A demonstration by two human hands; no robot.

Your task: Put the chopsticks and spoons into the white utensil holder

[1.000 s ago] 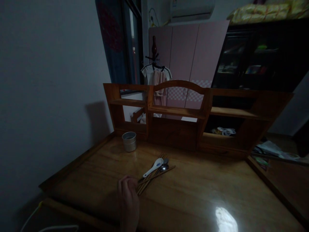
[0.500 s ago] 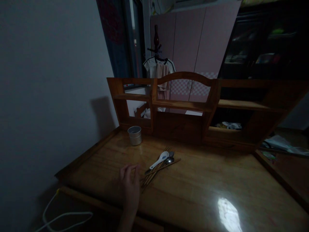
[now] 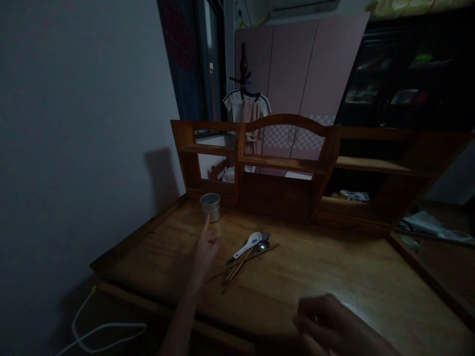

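While dim light falls across a wooden desk [image 3: 334, 267], a person's left hand [image 3: 205, 252] reaches out over its near-left part; the index finger [image 3: 206, 221] is stretched straight toward a metal cup [image 3: 210, 207], the other fingers are folded into the palm, and the hand holds nothing; whether the fingertip touches the cup or stops just short of it cannot be told. The cup stands upright at the far left of the desk, just in front of a wooden shelf unit [image 3: 282, 163] that closes off the far edge; a raised lip [image 3: 141, 232] runs along the left edge, next to a bare wall [image 3: 74, 123]. Just right of the left hand lies a loose bundle of chopsticks [image 3: 241, 262], slanting from near-left to far-right; a white spoon [image 3: 248, 244] and a metal spoon [image 3: 262, 244] rest on its far end. Bare desktop stretches to the right of the utensils and toward the near edge; the right hand [image 3: 330, 324] hovers there, at the near right, blurred and dark, its fingers loosely curled; whether it holds anything cannot be told. A pale cable [image 3: 100, 331] loops below the near-left corner.
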